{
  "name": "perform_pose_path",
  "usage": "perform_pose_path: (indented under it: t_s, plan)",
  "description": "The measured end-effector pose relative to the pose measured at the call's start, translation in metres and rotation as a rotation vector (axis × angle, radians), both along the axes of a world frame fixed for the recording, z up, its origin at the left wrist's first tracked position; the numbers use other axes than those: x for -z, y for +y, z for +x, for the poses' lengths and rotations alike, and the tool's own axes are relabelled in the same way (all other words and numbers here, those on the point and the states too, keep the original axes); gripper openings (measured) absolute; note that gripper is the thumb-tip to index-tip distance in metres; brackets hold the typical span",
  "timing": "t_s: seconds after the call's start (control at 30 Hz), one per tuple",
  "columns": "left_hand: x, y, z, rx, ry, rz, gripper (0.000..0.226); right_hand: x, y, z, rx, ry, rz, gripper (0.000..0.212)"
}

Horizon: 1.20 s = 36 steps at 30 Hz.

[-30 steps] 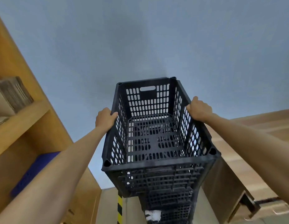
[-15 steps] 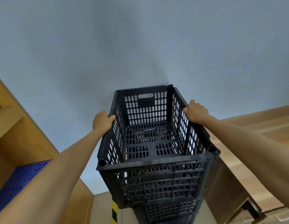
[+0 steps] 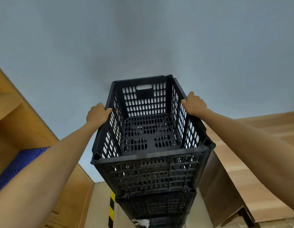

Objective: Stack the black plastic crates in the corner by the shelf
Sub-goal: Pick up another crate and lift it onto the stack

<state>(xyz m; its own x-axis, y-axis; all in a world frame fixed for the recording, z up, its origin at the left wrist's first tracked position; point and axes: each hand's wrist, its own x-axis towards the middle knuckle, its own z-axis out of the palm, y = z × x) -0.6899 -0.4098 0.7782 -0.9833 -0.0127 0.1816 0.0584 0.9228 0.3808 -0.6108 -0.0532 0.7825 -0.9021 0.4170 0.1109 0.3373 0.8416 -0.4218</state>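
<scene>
Grey wall (image 3: 143, 38) fills the background, meeting in a corner directly behind the work; wooden shelf (image 3: 19, 122) units flank it on the left, one bay holding a blue crate (image 3: 19, 163), and brown panelling stands to the right. Centre of view is a stack (image 3: 157, 204) of black crates in that corner, at least two visible below the top crate (image 3: 151, 139). Compared with a second ago, the top crate sits lower and squarer on the one beneath, its base appearing to meet the lower rim; judged from this, seating is complete or very nearly so, and the stacking step is close to finished. A yellow-and-black strip (image 3: 111, 209) runs down behind the stack, and something white shows at its foot, too small to identify. Grip: the left hand (image 3: 97, 114) clasps the left rim, fingers curled over its edge; the right hand (image 3: 194, 104) clasps the right rim likewise. Neither hand has let go.
</scene>
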Motion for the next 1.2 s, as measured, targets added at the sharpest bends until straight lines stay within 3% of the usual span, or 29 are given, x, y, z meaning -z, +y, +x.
perform_pose_path:
  t_s: [0.23,0.47,1.03,1.2]
  plan:
    - [0.001,0.011,0.033,-0.003,0.029,-0.391,0.039,0.004,-0.001,0.007,-0.014,0.020,-0.145,0.040]
    - [0.005,0.005,0.051,0.006,0.025,-0.541,0.041,0.003,-0.005,0.014,-0.010,0.016,-0.264,0.043]
    - [0.007,-0.001,0.063,0.049,0.077,-0.449,0.039,0.009,-0.011,0.022,0.028,0.021,-0.149,0.042]
    - [0.009,-0.002,0.075,0.059,0.049,-0.436,0.049,0.005,-0.013,0.030,-0.006,0.052,-0.045,0.039]
